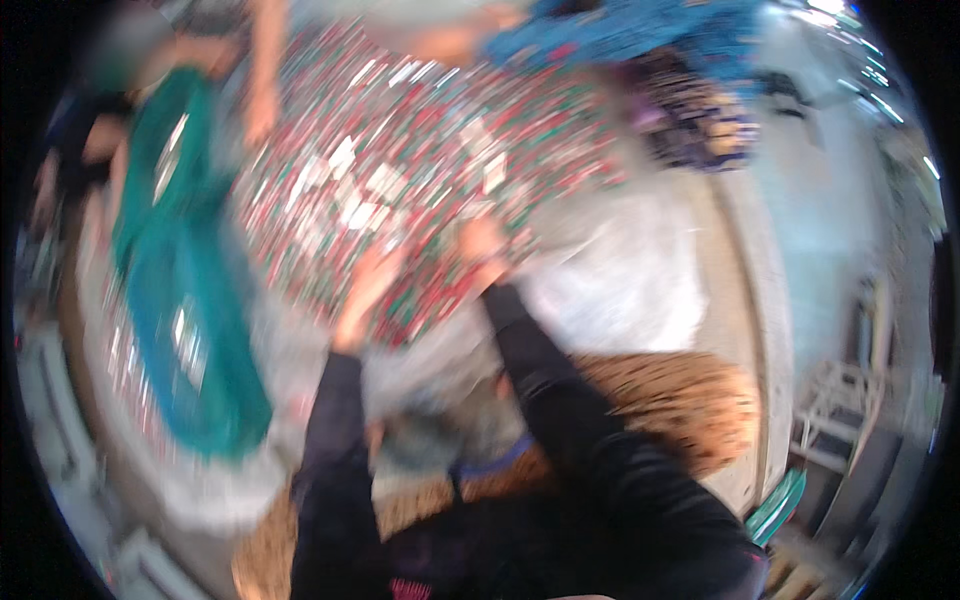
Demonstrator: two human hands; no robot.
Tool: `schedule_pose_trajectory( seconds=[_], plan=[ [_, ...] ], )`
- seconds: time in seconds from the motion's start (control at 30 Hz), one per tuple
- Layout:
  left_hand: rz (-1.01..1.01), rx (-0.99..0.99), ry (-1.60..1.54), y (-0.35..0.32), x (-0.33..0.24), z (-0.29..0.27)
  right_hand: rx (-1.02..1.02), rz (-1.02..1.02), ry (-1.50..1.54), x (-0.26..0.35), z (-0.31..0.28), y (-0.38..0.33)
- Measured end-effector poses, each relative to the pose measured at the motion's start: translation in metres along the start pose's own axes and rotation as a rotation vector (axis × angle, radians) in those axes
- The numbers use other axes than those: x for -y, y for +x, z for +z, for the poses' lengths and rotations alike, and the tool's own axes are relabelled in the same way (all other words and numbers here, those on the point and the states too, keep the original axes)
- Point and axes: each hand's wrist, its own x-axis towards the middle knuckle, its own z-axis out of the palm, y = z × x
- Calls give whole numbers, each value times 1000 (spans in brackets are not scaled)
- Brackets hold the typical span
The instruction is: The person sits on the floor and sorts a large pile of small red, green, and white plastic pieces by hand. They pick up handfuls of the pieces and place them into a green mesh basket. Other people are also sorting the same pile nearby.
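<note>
A wide heap of small red, green and white pieces [430,180] spreads out before me, too smeared by motion to name its kind. My left hand [373,285] reaches onto the near side of the heap, its fingers blurred. Over the same heap, a little to the right and slightly farther away, is my right hand [482,245]; its fingers are smeared too. Whether either hand grips a piece cannot be made out. Several pale, flat rectangular pieces [385,183] lie among the coloured ones beyond my hands.
Whitish sheeting [640,270] lies under and beside the heap. At the left sits a person in green clothing [190,290], and another person's arm [262,80] reaches in from the far left. A person in blue [620,35] is across the heap. A white rack [840,410] stands at right.
</note>
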Motion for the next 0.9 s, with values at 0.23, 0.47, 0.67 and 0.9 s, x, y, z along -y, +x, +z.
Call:
schedule_pose_trajectory(
  seconds=[0.23, 0.47, 0.67, 0.9],
  plan=[
    [-200, -5, 811, 46, 25, -6, 127, 516, 780, 71, -32, -28],
    [-107, 56, 998, 17, 54, 45, 173, 517, 685, 58, -19, -39],
    [-112, -140, 617, -14, 63, -8, 344, 369, 749, 67, -40, -43],
    [-369, -143, -723, -51, 7, -11, -91, 572, 1370, 63, -9, -55]
  ],
)
